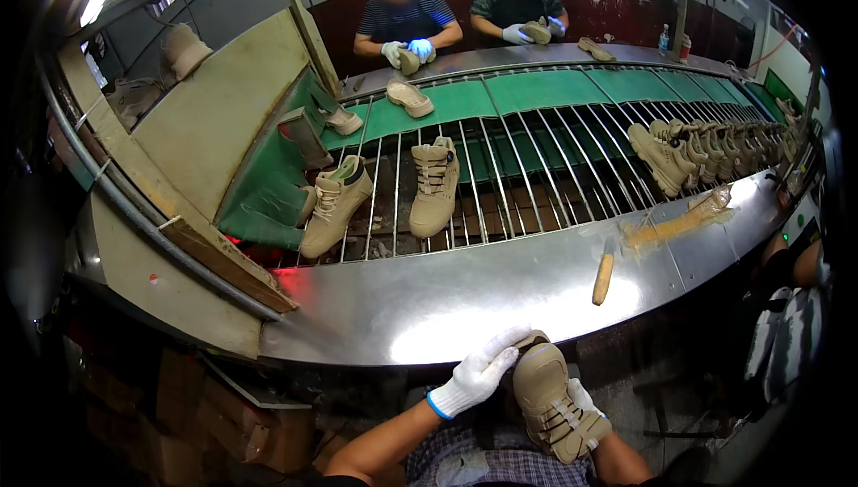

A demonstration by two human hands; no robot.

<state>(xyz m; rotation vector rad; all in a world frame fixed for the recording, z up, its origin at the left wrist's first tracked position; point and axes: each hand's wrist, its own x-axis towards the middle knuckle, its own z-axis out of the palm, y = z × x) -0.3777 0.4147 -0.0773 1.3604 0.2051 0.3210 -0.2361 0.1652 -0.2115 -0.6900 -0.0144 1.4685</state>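
Note:
A tan work shoe [542, 389], toe up and laces toward me, is held over my lap just off the table's near edge. My right hand [586, 400], in a white glove, is partly hidden behind the shoe's side and grips it near the laces. My left hand [475, 374], in a white glove with a blue cuff edge, has its fingers closed at the toe end, by the sole's rim; the fingertips are partly hidden. On the metal table beyond lies a wooden-handled tool [604, 274] with a thin blade.
Metal rods [527, 170] run beyond the metal table [429, 317], bearing a laced shoe [336, 205], another shoe [434, 188] and a row of shoes [706, 152]. A tan sole [409, 98] rests on the green belt [554, 94]. Two people [407, 18] handle soles opposite. A panel [206, 121] stands left.

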